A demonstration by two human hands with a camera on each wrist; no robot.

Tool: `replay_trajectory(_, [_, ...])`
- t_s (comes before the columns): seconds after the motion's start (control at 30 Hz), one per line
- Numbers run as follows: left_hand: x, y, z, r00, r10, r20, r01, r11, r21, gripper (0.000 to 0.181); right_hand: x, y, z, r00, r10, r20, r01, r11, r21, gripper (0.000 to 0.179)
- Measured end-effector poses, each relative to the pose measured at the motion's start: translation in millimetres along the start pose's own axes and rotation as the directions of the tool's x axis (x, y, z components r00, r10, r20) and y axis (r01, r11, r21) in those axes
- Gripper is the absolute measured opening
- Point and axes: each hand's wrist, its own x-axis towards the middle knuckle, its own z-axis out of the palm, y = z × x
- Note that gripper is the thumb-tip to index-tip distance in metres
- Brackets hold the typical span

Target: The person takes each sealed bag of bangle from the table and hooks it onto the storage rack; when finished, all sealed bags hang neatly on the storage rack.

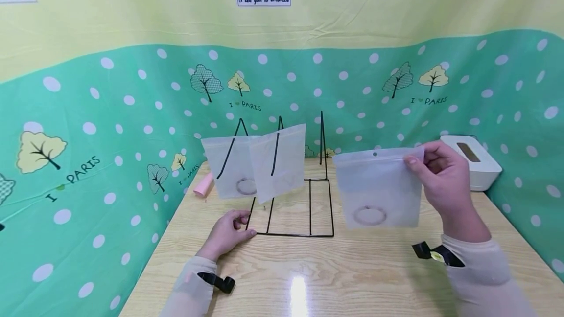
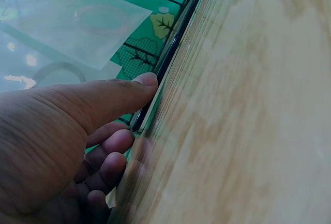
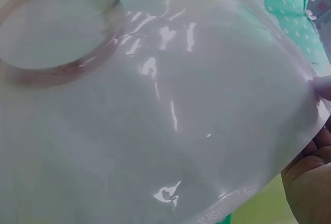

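Observation:
My right hand (image 1: pixel 445 180) pinches the top right corner of a translucent zip bag (image 1: pixel 379 187), held up above the table right of the rack. A pale pinkish bangle (image 3: pixel 51 76) lies low inside it. My left hand (image 1: pixel 225 235) holds the front left corner of a black wire rack (image 1: pixel 291 235); in the left wrist view its thumb (image 2: pixel 147 80) lies on the wire, fingers curled beside it. Two similar bags hang on the rack's prongs, a left bag (image 1: pixel 226 160) and an overlapping middle bag (image 1: pixel 282 165). Bangles show through both in the left wrist view.
The third prong (image 1: pixel 322 146), at the rack's right, carries no bag. A pink cone-like object (image 1: pixel 203 186) lies behind the rack's left side. At the back right stands a white box (image 1: pixel 482 172) with a slot. Patterned green cloth (image 1: pixel 110 111) surrounds the wooden table (image 1: pixel 352 278).

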Motion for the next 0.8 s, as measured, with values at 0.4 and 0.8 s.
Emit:
replay_trajectory(0.4, [-1.4,2.7,-1.1,1.0,0.0,0.002,0.0,1.0,-0.015,0.061,-6.3,-3,13,1.0,-0.026,0.004,0.026,0.998,0.062,0.015])
replay_trajectory(0.8, [-2.6,15.2,-1.1,0.996,0.093,-0.008,-0.093,0.99,-0.106,0.043,-8.8,-2,31,0.997,-0.07,-0.02,0.072,0.981,0.182,0.013])
